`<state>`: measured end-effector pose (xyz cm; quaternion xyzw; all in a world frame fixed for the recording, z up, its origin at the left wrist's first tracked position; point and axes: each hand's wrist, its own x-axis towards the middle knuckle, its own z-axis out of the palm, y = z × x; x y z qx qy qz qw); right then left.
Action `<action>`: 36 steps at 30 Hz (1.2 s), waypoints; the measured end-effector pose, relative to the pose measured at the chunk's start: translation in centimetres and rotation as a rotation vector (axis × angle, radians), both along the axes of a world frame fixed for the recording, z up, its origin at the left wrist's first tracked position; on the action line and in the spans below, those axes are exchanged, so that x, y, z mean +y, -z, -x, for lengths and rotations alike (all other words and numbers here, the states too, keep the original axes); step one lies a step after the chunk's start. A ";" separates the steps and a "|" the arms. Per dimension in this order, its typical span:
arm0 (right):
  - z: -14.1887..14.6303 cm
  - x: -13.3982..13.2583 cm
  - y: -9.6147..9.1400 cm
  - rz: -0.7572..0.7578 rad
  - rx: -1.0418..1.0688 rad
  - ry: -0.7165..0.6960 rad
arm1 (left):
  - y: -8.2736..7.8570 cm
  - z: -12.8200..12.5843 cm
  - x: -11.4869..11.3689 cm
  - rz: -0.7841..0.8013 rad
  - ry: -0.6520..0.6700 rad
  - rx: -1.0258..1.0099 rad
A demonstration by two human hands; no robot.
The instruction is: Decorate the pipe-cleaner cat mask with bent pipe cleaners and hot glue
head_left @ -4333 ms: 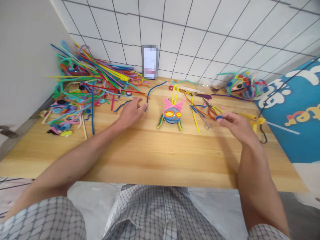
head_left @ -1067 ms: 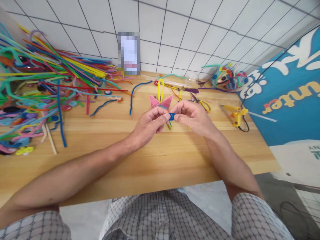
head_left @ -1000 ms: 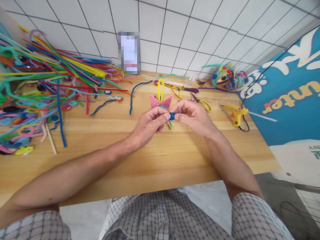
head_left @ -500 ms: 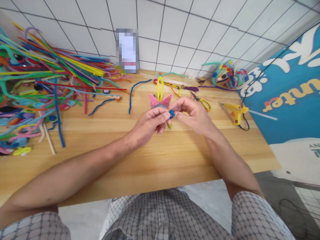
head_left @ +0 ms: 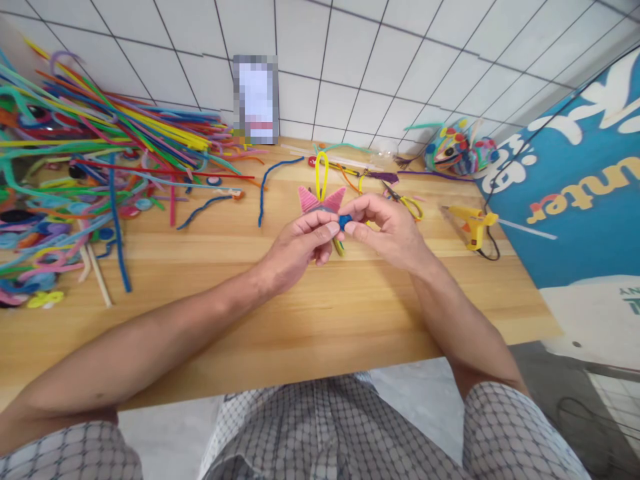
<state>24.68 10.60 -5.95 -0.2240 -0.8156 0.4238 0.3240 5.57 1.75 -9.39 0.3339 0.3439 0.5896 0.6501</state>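
While the small blue piece (head_left: 345, 221) is held between both hands, the assembly appears to be partly complete. Already in place on the craft figure (head_left: 319, 209) are two pink pointed ears (head_left: 306, 199), a yellow loop (head_left: 321, 175) extending from between them toward the wall, and a green-and-yellow leg (head_left: 339, 249) showing below the fingers. The front of the figure is hidden behind the hands; its condition cannot be determined. The blue piece is in front of the figure, above the table (head_left: 320, 333), and appears not yet attached to it.

Hand pose: the left hand (head_left: 303, 248) pinches the left side of the piece between thumb and index finger, with the other fingers curled beneath. The right hand (head_left: 391, 231) pinches the opposite side with thumb and index finger, its remaining fingers bent. Both forearms angle inward from the table's near edge. The glue gun (head_left: 473, 223) and the scissors (head_left: 414, 207) lie unheld on the right.
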 end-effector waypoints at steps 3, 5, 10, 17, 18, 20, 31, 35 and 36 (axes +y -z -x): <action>0.0 0.0 0.2 0.037 -0.012 0.022 | 0.0 0.0 0.0 -0.013 -0.012 0.022; 0.0 0.0 0.3 0.072 -0.001 0.015 | 0.0 0.0 0.0 -0.022 -0.017 0.045; 0.0 0.4 0.9 0.162 0.071 -0.024 | 0.1 -0.1 0.0 -0.037 -0.033 0.084; 0.1 0.0 0.6 0.064 0.034 -0.013 | 0.3 0.0 -0.1 -0.138 -0.112 0.288; 0.2 -0.1 0.5 0.069 0.033 -0.016 | 0.2 0.0 -0.2 -0.154 -0.126 0.315; 0.2 -0.3 0.5 0.092 0.023 -0.012 | 0.1 0.1 -0.2 -0.177 -0.158 0.347; 0.4 -0.8 1.0 0.130 0.032 0.003 | 0.6 -0.1 0.0 -0.206 -0.214 0.305; 0.4 -0.9 0.9 0.152 -0.003 -0.032 | 0.9 -0.1 0.0 -0.235 -0.212 0.297; 0.4 -0.9 0.9 0.137 -0.002 -0.038 | 0.9 -0.1 0.0 -0.246 -0.215 0.297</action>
